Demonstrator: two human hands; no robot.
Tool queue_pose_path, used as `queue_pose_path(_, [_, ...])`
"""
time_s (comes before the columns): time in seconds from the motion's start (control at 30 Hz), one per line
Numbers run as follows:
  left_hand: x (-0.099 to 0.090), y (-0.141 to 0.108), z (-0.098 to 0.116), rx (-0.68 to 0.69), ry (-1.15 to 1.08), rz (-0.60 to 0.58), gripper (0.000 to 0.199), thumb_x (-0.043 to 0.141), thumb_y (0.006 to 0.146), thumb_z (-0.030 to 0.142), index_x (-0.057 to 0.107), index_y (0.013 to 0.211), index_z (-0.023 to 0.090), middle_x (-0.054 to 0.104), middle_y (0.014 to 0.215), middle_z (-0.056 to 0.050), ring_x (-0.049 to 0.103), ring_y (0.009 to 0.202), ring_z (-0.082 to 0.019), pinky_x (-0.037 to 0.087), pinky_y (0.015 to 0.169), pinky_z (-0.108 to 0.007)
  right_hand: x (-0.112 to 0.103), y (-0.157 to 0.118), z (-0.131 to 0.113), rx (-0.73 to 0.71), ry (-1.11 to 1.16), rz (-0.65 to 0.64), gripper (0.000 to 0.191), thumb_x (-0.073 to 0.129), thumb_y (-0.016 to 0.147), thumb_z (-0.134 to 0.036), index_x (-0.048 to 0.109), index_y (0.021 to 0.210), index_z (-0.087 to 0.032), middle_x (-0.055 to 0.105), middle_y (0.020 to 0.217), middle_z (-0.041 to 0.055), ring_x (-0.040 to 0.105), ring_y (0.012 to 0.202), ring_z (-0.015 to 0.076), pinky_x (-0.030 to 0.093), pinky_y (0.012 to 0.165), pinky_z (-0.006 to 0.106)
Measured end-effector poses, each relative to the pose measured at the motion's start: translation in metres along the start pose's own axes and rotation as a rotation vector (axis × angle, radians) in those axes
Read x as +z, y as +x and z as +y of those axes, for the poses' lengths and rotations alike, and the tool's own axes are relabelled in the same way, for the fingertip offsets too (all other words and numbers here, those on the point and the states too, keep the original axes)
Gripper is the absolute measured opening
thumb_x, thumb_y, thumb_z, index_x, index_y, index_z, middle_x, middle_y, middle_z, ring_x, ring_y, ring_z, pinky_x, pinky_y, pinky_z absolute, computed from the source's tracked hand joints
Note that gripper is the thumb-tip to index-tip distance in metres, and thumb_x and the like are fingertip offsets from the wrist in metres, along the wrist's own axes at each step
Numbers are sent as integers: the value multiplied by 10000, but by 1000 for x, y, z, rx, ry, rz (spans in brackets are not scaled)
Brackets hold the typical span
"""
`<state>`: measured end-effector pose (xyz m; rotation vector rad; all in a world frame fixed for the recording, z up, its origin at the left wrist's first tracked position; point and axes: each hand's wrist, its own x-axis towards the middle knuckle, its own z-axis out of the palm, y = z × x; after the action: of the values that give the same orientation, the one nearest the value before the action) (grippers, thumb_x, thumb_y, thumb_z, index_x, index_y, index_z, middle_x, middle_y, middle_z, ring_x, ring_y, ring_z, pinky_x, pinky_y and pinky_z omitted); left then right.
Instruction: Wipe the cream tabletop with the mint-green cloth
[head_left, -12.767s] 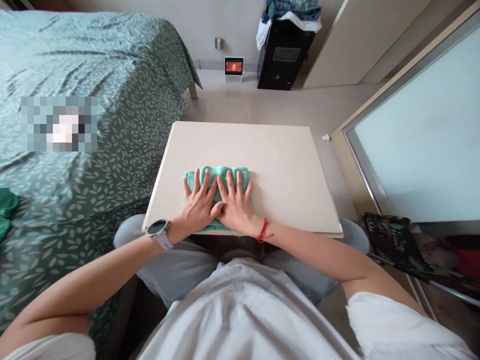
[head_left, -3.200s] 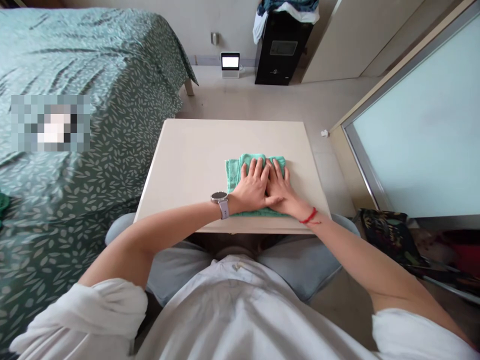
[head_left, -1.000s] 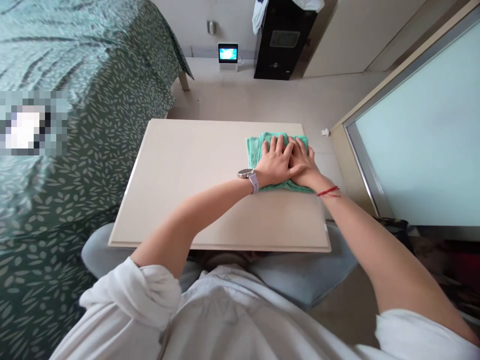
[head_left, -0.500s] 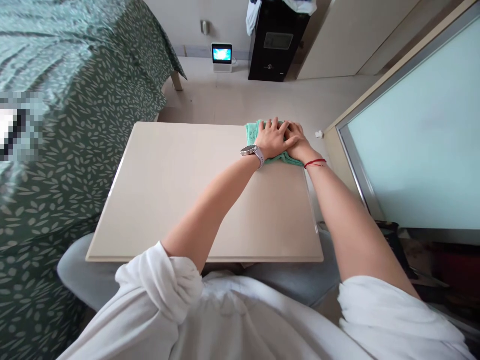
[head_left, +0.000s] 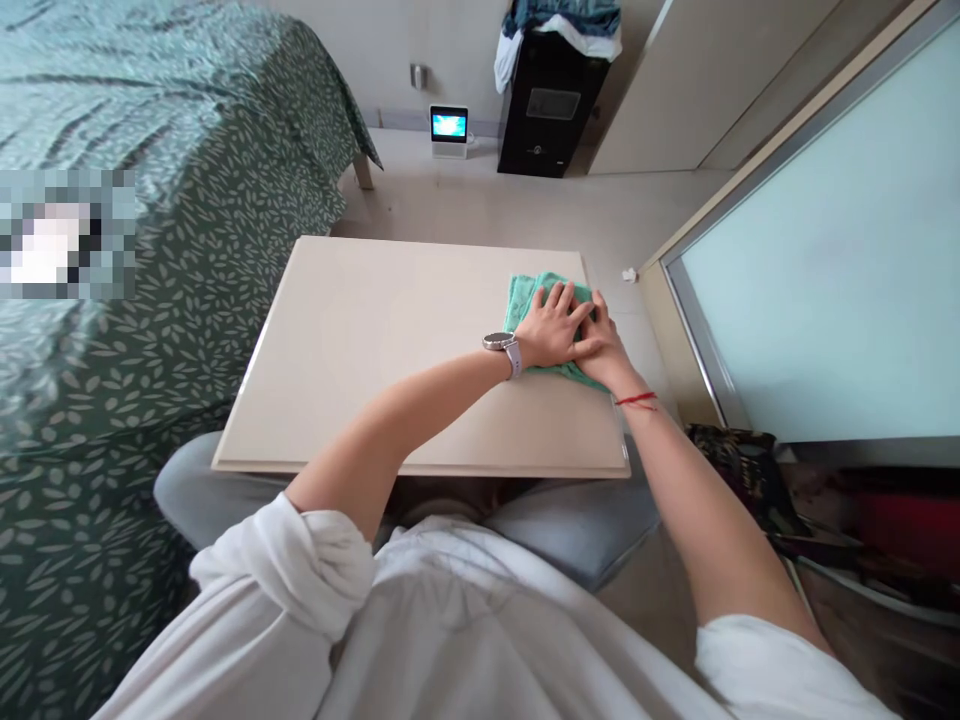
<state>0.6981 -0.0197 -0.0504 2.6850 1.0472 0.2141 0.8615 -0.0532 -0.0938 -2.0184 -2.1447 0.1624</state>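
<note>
A green cloth [head_left: 523,297] lies folded and rumpled on the right part of a pale, cream-topped table [head_left: 375,330]. My left hand [head_left: 551,328] rests flat on it, fingers spread, with a watch on the wrist. Beside it and overlapping at the thumb, my right hand [head_left: 606,350] also presses the cloth near the table's right edge. Its fingers look outstretched, though the left hand partly covers them. A red string bracelet circles the right wrist.
At left stands a bed with a green leaf-patterned cover [head_left: 247,200]. On the floor beyond the table are a small lit screen [head_left: 449,126] and a black cabinet [head_left: 546,125] topped with clothes. A frosted glass panel [head_left: 840,260] rises at right.
Both hands and the cloth have slid from the table's far right corner toward me along the right side. The head view has shifted a little.
</note>
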Motion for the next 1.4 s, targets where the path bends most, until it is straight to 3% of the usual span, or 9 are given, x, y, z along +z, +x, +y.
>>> queue_pose_path(0.17, [16,-44,32,106,3,2,924,541,1140,727,481,1788,71,275,1875,-358,252,1777,-524,233,1395,-757,2,-78,-13,85,-27,4,780,575,1092,-320,415,1853,-258,345,1913,209,586,1591,473,602,1230,616])
queue_pose_path(0.3, [21,-87,60,184,12,-29,992,555,1113,789,507,1761,40,275,1854,-397,260,1768,-547,253,1387,-764,4,-145,-32,127,-54,46,878,536,1119,-320,183,1922,-348,310,1938,193,696,1446,473,673,1095,644])
queue_pose_path(0.43, [15,-133,77,206,13,-84,994,631,1086,765,514,1757,42,242,1850,-406,238,1769,-554,273,1392,-761,9,-194,-65,167,-154,123,977,476,1143,-362,-165,1878,-431,371,1918,189,552,1590,584,647,1044,766])
queue_pose_path(0.57, [7,-167,67,162,-10,-151,1033,655,1073,753,477,1782,24,168,1862,-396,153,1779,-548,227,1426,-746,12,-199,-98,106,-190,94,996,441,1142,-394,-310,1796,-429,381,1917,157,420,1700,592,490,1192,890])
queue_pose_path(0.67, [0,-168,43,101,-8,-181,1071,643,1075,771,435,1800,11,113,1874,-385,99,1783,-543,183,1439,-748,7,-170,-114,35,-153,-11,987,504,1120,-425,-102,1898,-384,345,1938,142,335,1754,570,369,1311,892])
queue_pose_path(0.8, [-13,-138,2,24,11,-140,988,599,1132,692,389,1819,14,144,1892,-345,126,1798,-512,176,1448,-729,-5,-100,-122,5,-146,-172,878,528,1116,-475,254,1915,-235,273,1961,186,228,1798,543,282,1399,832])
queue_pose_path(1.03, [-36,-54,-77,-78,56,-97,808,534,1198,526,391,1796,0,173,1917,-330,139,1818,-462,146,1449,-671,-2,36,-114,1,-148,-180,856,480,1149,-479,216,1913,-199,175,1984,187,171,1807,541,229,1413,825])
queue_pose_path(1.2, [-32,-6,-131,-93,-13,49,789,467,1175,611,469,1788,113,274,1912,-274,227,1803,-440,171,1435,-671,22,111,-90,-92,-31,-40,808,436,1154,-582,290,1882,-263,237,1956,206,189,1780,586,249,1327,921])
queue_pose_path(1.4, [-35,20,-152,-146,-47,103,764,433,1154,565,499,1775,125,362,1879,-270,311,1781,-388,187,1442,-611,31,161,-72,-112,6,-40,757,313,1175,-619,422,1823,-243,393,1872,237,186,1776,574,184,1323,934])
